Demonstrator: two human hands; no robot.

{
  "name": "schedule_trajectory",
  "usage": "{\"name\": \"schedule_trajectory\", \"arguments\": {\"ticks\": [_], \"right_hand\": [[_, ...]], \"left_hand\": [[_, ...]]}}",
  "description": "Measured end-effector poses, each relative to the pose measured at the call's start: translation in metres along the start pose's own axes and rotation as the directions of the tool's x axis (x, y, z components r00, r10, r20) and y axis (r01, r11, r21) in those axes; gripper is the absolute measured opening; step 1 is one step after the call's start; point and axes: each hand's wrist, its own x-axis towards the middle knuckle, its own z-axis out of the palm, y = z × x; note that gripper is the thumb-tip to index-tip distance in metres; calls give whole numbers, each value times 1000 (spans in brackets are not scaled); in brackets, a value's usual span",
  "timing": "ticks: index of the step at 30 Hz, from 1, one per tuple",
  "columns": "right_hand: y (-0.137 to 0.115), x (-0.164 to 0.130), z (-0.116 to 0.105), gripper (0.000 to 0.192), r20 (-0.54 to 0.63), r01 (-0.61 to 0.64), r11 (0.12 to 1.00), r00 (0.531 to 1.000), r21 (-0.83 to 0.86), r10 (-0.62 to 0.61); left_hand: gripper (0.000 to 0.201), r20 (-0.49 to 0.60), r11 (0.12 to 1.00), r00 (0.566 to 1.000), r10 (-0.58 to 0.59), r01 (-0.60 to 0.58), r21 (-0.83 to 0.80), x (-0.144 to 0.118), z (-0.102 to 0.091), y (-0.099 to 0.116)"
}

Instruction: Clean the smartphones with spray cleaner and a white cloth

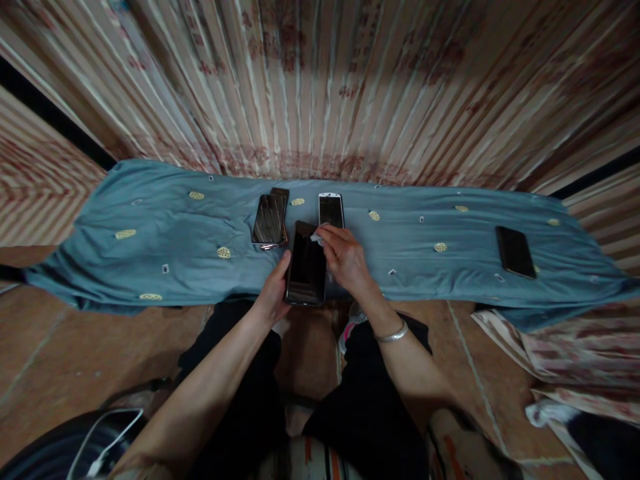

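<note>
Four phones show in the head view, laid out on a long teal cloth with small yellow oval motifs (150, 233) that covers a low surface in front of a striped, faded curtain (320, 80). The person's left hand (273, 293) has its grip clasped around the lower left edge of a large black slab-shaped smartphone (306, 265), thumb up along the side, seemingly to steady it with the dark glass facing up. The right hand (345, 257), with a silver bangle (393, 333) on the wrist, pinches a small white wad of cloth or tissue (317, 237) against the phone's top right corner; its grip is closed on that wad, pressing down onto the screen. This phone sits at the near middle of the cloth, its lower end close to the cloth's front edge. Just behind it, to the left, lie two dark phones stacked one on the other (270, 219), and just beside the right hand's fingertips lies a white-framed smartphone (331, 210), so there is little free room behind the held phone. Far to the right, well apart, a black phone (515, 251) lies alone. Both ends of the cloth offer open space, and the near edge drops to a reddish tiled floor (90, 340) above the person's dark-trousered knees.
</note>
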Motion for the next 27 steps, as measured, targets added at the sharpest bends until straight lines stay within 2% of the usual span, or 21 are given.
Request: {"name": "schedule_trajectory", "arguments": {"ticks": [4, 7, 14, 16, 23, 27], "right_hand": [[-17, -4, 6, 34, 51, 2, 1000, 999, 14, -3], [-23, -5, 9, 31, 43, 9, 1000, 999, 13, -9], [-6, 1, 1, 33, -65, -39, 999, 997, 0, 39], [-5, 1, 0, 34, -73, -45, 999, 996, -1, 45], [-19, -4, 9, 35, -70, 28, 998, 997, -63, -32], [-16, 0, 7, 37, -90, 33, 997, 995, -67, -39]], "left_hand": [[40, -80, 998, 997, 23, -27, -48, 1, -1, 3], [39, -104, 998, 994, 38, -43, -51, 2, 1, 3], [47, 23, 994, 994, -107, 106, 28, -2, 2, -6], [48, 31, 991, 991, -128, 127, 48, -2, 2, -7], [40, -70, 1000, 997, -21, 21, 6, 1, 10, -6], [40, -59, 999, 997, -47, 48, 14, -1, 12, -8]]}}
